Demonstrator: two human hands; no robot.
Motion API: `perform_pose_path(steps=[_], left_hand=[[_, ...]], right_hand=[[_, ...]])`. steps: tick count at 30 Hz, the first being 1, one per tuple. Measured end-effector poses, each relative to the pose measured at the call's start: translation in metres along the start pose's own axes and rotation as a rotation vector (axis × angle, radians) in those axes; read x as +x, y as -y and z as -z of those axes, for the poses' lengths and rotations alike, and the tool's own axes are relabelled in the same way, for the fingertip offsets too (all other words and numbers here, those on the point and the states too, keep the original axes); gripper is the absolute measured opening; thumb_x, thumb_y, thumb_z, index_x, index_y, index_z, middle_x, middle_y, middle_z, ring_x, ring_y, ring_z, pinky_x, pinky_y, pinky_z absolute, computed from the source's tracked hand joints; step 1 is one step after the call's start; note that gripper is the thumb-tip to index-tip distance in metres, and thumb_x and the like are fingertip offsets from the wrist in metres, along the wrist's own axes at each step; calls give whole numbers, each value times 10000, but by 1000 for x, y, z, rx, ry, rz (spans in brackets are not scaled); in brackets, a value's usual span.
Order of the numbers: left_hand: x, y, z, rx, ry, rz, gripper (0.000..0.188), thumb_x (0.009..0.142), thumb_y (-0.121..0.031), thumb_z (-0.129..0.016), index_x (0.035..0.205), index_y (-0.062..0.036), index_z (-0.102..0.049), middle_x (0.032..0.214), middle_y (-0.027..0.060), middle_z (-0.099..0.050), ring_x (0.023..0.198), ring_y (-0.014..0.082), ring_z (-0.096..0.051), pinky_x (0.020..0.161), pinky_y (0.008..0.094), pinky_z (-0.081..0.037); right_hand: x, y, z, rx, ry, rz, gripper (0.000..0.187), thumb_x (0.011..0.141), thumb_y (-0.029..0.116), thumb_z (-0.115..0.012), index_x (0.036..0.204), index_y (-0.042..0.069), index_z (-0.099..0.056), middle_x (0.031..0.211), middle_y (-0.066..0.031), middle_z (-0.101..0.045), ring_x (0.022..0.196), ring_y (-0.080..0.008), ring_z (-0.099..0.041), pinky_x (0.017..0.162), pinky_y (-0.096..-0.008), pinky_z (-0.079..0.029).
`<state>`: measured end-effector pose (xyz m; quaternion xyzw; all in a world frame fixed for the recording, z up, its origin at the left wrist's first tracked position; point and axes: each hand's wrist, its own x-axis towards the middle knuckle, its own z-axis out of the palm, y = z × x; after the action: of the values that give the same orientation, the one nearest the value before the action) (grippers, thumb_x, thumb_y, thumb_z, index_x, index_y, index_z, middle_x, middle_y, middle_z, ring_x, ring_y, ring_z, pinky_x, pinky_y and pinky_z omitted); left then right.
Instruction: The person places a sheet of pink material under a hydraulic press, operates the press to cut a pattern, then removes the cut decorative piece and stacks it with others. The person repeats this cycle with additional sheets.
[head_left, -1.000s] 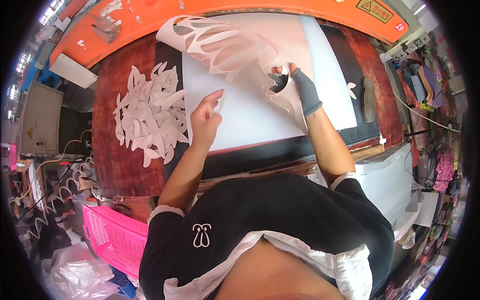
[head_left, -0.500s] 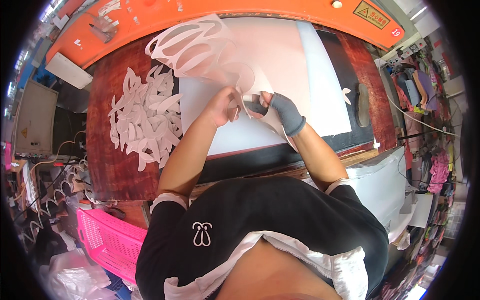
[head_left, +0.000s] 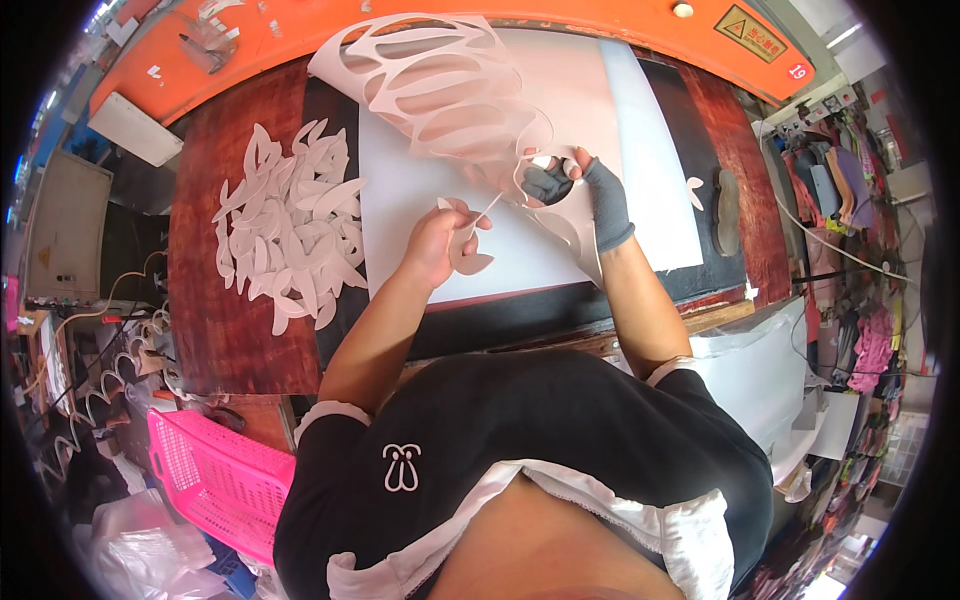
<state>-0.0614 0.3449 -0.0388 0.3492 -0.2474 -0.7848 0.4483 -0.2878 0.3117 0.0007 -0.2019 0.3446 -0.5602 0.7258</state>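
My left hand is closed on a curved pale-pink cut-out piece, which hangs below its fingers. A thin pale sliver runs from these fingers toward the sheet. In its grey fingerless glove, my right hand grips a pale-pink sheet full of leaf-shaped holes. Gloved fingers show through one hole, with the thumb at its edge. The sheet's far part curls up and away to the left. Left of my hands lies a heap of loose curved cut-out pieces.
Under my hands a white sheet and a pinkish sheet lie on a black mat. An orange machine beam spans the far side. A grey oblong block sits at right; a pink basket stands lower left.
My hands have moved apart; the left now has a cut-out piece clear of the sheet. My right hand and the holed sheet have shifted right.
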Motion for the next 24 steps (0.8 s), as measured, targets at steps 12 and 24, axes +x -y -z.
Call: perform_pose_path(steps=[12, 24], left_hand=[[25, 12, -5, -3, -24, 120, 263, 891, -264, -506, 1053, -57, -485, 812, 100, -587, 623, 170, -531, 504, 264, -400], [62, 18, -16, 258, -25, 136, 274, 833, -183, -547, 1083, -70, -547, 891, 79, -582, 670, 170, -554, 475, 277, -370]], right_hand=[[-7, 14, -6, 96, 221, 31, 318, 952, 262, -342, 711, 107, -479, 1047, -155, -595, 956, -326, -575, 739, -534, -474], [-27, -2, -32, 44, 186, -41, 321, 949, 260, -383, 691, 87, -463, 921, -161, -596, 813, -289, -582, 729, -387, -475]])
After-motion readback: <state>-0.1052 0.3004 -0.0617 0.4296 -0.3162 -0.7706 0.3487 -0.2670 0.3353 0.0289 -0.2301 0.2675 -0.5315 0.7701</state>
